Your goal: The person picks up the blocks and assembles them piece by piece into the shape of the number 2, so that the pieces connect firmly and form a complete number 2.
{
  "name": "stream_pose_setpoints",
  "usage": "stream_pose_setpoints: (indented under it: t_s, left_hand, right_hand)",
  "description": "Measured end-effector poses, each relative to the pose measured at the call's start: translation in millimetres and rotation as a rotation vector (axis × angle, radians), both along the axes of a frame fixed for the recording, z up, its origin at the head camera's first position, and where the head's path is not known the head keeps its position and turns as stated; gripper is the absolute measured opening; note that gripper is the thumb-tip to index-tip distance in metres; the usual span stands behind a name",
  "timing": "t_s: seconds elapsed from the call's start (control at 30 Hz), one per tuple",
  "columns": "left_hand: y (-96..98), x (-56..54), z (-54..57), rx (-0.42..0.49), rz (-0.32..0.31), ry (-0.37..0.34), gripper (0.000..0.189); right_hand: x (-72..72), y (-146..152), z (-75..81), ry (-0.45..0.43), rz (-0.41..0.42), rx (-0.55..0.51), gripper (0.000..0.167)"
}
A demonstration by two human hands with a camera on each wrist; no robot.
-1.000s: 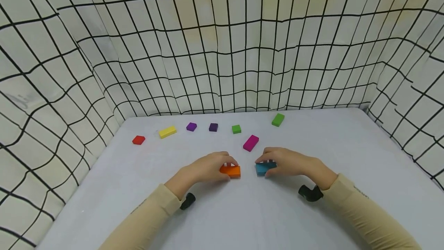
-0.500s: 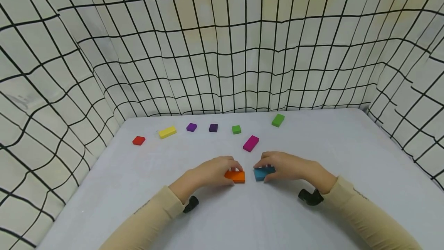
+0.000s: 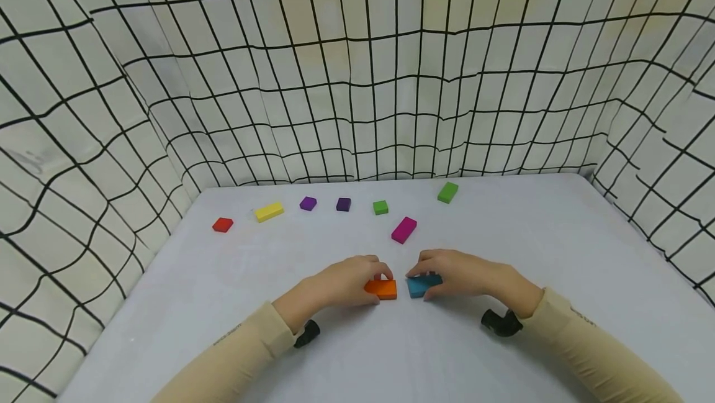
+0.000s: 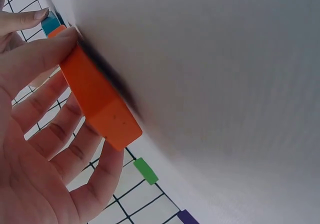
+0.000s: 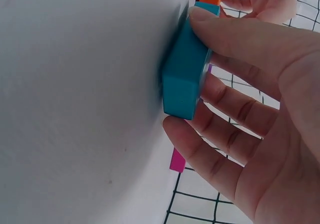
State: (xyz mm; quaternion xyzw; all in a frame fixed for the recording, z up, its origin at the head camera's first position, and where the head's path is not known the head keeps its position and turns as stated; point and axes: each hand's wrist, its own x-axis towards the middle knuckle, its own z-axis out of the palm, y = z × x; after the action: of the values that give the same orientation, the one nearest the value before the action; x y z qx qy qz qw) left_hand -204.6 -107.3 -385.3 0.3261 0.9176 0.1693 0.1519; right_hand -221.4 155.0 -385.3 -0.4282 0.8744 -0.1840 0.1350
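Observation:
My left hand (image 3: pixel 349 282) grips an orange block (image 3: pixel 382 289) between thumb and fingers, close over the white tabletop. Facing it, my right hand (image 3: pixel 460 274) holds a blue block (image 3: pixel 422 285) the same way. The two blocks lie nearly end to end in the head view, with a narrow gap between them. In the left wrist view the thumb presses the near long side of the orange block (image 4: pixel 97 91), and the fingers curl along its far side. The right wrist view shows the thumb on the blue block (image 5: pixel 185 66) and fingertips behind it.
Beyond the hands lie a magenta block (image 3: pixel 404 230), a long green block (image 3: pixel 447 192), a small green block (image 3: pixel 380 207), a dark purple block (image 3: pixel 343 204), a purple block (image 3: pixel 308 203), a yellow block (image 3: pixel 269 211) and a red block (image 3: pixel 223 225). Black netting (image 3: pixel 391 86) surrounds the white table (image 3: pixel 368 359).
Both hands have come nearer the person with their blocks. The orange block has shifted right and the blue one slightly left, narrowing the gap between them. The other blocks stay put.

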Motion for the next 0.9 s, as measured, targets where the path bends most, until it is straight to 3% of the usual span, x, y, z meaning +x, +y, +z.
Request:
stream_pose_setpoints:
  t_s: [0.9]
  left_hand:
    - [7.3, 7.1, 6.2, -0.037, -0.052, -0.014, 0.038]
  right_hand:
    - [10.7, -6.0, 0.4, 0.004, 0.023, 0.022, 0.041]
